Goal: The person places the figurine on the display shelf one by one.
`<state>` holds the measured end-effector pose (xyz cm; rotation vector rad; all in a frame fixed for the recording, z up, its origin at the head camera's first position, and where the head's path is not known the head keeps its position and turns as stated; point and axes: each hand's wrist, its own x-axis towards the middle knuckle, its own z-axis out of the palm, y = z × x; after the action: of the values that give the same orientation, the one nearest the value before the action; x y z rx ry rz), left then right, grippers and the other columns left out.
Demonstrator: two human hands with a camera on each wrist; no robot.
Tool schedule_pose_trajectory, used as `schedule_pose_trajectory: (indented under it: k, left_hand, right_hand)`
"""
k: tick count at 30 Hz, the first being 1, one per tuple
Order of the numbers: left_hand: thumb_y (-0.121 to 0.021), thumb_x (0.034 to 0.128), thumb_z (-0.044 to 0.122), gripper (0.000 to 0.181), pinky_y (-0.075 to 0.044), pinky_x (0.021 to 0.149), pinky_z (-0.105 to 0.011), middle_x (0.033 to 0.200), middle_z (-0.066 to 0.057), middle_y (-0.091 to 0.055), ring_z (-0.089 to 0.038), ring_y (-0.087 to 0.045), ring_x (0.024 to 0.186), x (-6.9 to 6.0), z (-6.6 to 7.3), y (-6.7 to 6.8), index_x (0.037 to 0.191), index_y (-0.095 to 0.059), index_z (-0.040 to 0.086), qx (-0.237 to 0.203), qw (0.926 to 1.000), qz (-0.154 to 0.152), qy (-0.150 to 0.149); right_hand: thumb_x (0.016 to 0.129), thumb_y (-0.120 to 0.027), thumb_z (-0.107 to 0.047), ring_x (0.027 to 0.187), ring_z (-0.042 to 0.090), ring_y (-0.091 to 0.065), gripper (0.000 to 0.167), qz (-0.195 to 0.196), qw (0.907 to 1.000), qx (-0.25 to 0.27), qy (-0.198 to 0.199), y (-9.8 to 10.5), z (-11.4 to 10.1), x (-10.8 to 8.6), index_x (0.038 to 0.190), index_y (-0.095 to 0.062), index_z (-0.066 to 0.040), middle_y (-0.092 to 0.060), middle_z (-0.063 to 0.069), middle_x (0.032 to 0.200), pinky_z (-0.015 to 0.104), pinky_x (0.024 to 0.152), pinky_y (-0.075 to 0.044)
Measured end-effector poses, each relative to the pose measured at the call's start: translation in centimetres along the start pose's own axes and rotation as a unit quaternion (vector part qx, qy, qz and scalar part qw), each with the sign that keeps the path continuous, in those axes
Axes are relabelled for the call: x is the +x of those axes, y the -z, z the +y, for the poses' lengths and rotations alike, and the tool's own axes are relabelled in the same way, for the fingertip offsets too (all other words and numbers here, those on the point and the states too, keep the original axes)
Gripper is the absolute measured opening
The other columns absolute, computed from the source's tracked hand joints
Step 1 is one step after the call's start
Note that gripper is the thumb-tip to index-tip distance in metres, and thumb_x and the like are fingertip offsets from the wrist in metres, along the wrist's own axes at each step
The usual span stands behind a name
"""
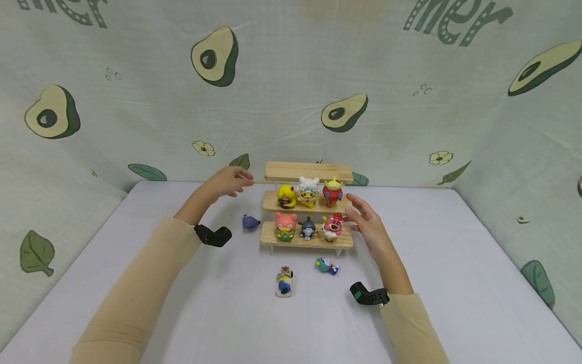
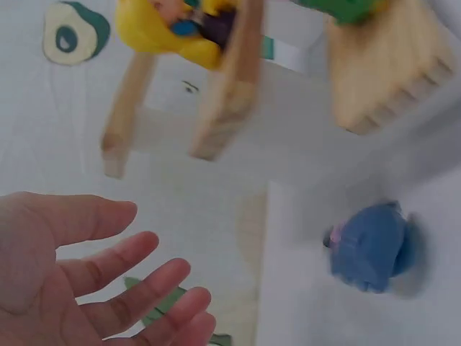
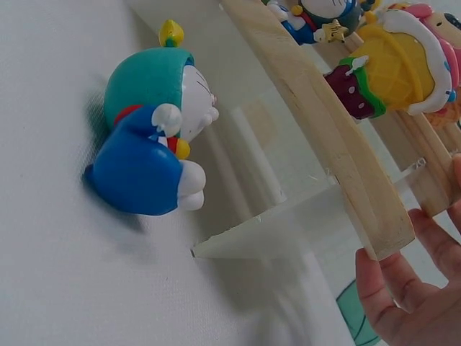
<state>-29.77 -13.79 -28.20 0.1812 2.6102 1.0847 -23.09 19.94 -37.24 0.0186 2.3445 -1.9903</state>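
Observation:
A three-step wooden display stand (image 1: pixel 307 202) with clear side panels holds several small figurines. My left hand (image 1: pixel 229 182) hovers beside its upper left end, fingers spread and holding nothing. With its fingertips, my right hand (image 1: pixel 368 225) touches the right ends of the lower boards. On the middle step are a yellow-haired figurine (image 1: pixel 286 196), a white-hooded yellow one (image 1: pixel 307 192) and a red-suited one (image 1: pixel 333 192). Below them stand a pink figurine (image 1: pixel 286 226), a dark-haired one (image 1: pixel 307 228) and a pink-and-white bear figurine (image 1: pixel 332 227).
A blue-grey figurine (image 1: pixel 250 222) lies left of the stand. In front, a blue figurine with a teal hood (image 1: pixel 327 266) lies on its side, near a brown-and-blue figurine (image 1: pixel 284 281). Behind the white table (image 1: pixel 218 313) hangs an avocado-print cloth (image 1: pixel 282 76).

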Motion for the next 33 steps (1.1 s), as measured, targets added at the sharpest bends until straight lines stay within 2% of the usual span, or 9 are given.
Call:
schedule_pose_trajectory:
  k: [4,8,12,17,20,23,28,33]
  left_hand:
    - [-0.046,0.0973,0.023,0.040,-0.046,0.092,-0.043,0.133,-0.021,-0.049,-0.036,-0.049,0.116,-0.5,-2.9,-0.9,0.130,-0.046,0.001,0.004,0.9995,-0.028,0.012]
    - [-0.051,0.0953,0.025,0.041,-0.049,0.083,-0.037,0.128,-0.021,-0.053,-0.033,-0.053,0.109,-1.2,-5.2,-2.0,0.129,-0.048,0.001,0.029,0.9987,-0.038,0.016]
    - [-0.057,0.0919,0.028,0.041,-0.049,0.071,-0.030,0.116,-0.018,-0.059,-0.026,-0.058,0.091,-2.0,-6.8,-3.4,0.124,-0.052,0.003,0.053,0.9975,-0.046,0.009]
    - [-0.058,0.0914,0.030,0.036,-0.046,0.064,-0.027,0.099,-0.008,-0.063,-0.017,-0.055,0.079,-3.0,-8.1,-5.8,0.117,-0.059,0.004,0.030,0.9961,-0.080,-0.024]
    - [-0.060,0.0897,0.032,0.035,-0.045,0.063,-0.026,0.092,-0.004,-0.063,-0.015,-0.052,0.076,-3.4,-8.2,-6.9,0.113,-0.063,0.006,0.026,0.9938,-0.100,-0.042]
    - [-0.065,0.0849,0.035,0.035,-0.044,0.065,-0.027,0.091,-0.001,-0.064,-0.015,-0.052,0.076,-3.7,-7.8,-7.3,0.108,-0.066,0.009,0.054,0.9912,-0.108,-0.056]
    - [-0.074,0.0779,0.034,0.033,-0.043,0.070,-0.029,0.093,0.001,-0.062,-0.014,-0.052,0.082,-4.3,-7.0,-7.6,0.102,-0.067,0.013,0.107,0.9849,-0.117,-0.070]
    - [-0.076,0.0765,0.027,0.028,-0.043,0.071,-0.030,0.093,0.000,-0.060,-0.015,-0.051,0.082,-4.7,-6.3,-7.6,0.099,-0.067,0.013,0.141,0.9788,-0.122,-0.085]
  right_hand:
    - [0.094,-0.052,-0.038,0.100,0.013,-0.054,0.055,0.001,1.0000,-0.004,0.000,0.0,0.0,-0.1,0.144,-0.034,-0.022,-0.026,0.001,0.152,0.022,0.078,-0.045]
    - [0.094,-0.052,-0.039,0.102,0.015,-0.054,0.056,0.003,1.0000,-0.005,-0.001,0.0,0.0,0.0,0.144,-0.034,-0.022,-0.027,0.001,0.151,0.022,0.078,-0.045]
    - [0.094,-0.052,-0.038,0.105,0.018,-0.053,0.055,0.003,1.0000,-0.003,-0.001,0.0,0.1,0.0,0.144,-0.034,-0.022,-0.026,0.001,0.152,0.022,0.078,-0.045]
    - [0.094,-0.052,-0.038,0.105,0.018,-0.053,0.056,0.001,1.0000,-0.002,0.002,0.0,0.0,0.0,0.144,-0.034,-0.022,-0.026,0.002,0.152,0.022,0.077,-0.045]
    - [0.094,-0.052,-0.039,0.105,0.020,-0.053,0.056,0.002,1.0000,-0.002,0.008,0.0,0.1,0.0,0.144,-0.034,-0.021,-0.026,0.003,0.152,0.022,0.077,-0.045]
    - [0.093,-0.053,-0.040,0.107,0.023,-0.053,0.056,0.008,0.9999,-0.001,0.009,0.0,0.3,0.0,0.143,-0.035,-0.022,-0.026,0.005,0.152,0.023,0.077,-0.046]
    - [0.093,-0.053,-0.041,0.112,0.029,-0.051,0.057,0.008,0.9999,-0.004,0.006,0.1,0.2,0.0,0.143,-0.035,-0.023,-0.026,0.004,0.152,0.023,0.078,-0.046]
    - [0.093,-0.052,-0.041,0.114,0.030,-0.049,0.056,0.004,1.0000,-0.003,0.001,-0.1,0.1,0.0,0.144,-0.034,-0.023,-0.026,0.000,0.152,0.022,0.079,-0.046]
